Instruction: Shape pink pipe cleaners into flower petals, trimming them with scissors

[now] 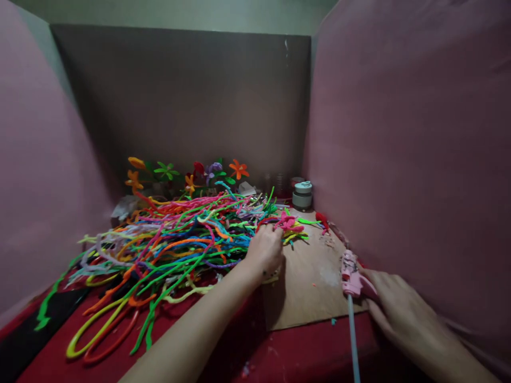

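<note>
My left hand (266, 247) reaches over the left edge of a wooden board (307, 295), fingers curled down. Its fingertips meet a pink pipe-cleaner flower (288, 221); what lies between them is hidden. A large tangle of colourful pipe cleaners (179, 239) spreads left of this hand. At the board's right side, my right hand (393, 298) is closed around the handle of a pink hot glue gun (351, 276), its fingers partly hidden. The gun's nozzle points away from me, and a long translucent glue stick (353, 338) sticks out of its back end toward me.
Finished pipe-cleaner flowers (239, 169) stand along the back. A lidded jar (302, 196) is at the back right corner. Yellow and green pieces and a red piece (321, 219) lie on the board's far end. Pink panels (415, 133) rise on both sides above red cloth (303, 348).
</note>
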Demonstrator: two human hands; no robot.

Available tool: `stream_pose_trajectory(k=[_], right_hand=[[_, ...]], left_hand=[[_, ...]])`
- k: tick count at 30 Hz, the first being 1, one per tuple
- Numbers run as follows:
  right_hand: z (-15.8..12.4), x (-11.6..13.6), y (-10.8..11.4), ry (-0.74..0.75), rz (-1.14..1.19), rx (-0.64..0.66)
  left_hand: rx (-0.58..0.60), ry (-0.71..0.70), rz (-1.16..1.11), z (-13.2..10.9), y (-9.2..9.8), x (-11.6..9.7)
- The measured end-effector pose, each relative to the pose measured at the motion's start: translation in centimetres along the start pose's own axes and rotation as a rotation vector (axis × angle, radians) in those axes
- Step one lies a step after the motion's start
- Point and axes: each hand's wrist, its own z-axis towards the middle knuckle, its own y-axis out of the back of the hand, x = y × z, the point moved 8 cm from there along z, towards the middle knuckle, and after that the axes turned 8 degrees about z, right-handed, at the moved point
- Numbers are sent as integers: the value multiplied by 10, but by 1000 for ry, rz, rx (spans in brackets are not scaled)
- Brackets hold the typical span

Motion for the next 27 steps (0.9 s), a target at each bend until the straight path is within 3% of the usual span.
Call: stream_pose_trajectory(k=[2, 5, 12, 19, 27], right_hand=[[-5, -2, -11, -10, 50, 35], [-3, -1, -12, -28, 107, -32], [14, 12, -14, 16, 247, -49], [43, 8, -25, 47, 229, -27], [62, 6, -31, 28, 222, 64]], left_hand=[[-31, -16, 20, 14, -4, 2], [-63, -41, 44, 28, -10, -4], [-66, -38, 108, 49, -21, -14], [-50, -25, 114, 61, -36, 1], [-51, 61, -12, 69, -39, 20]])
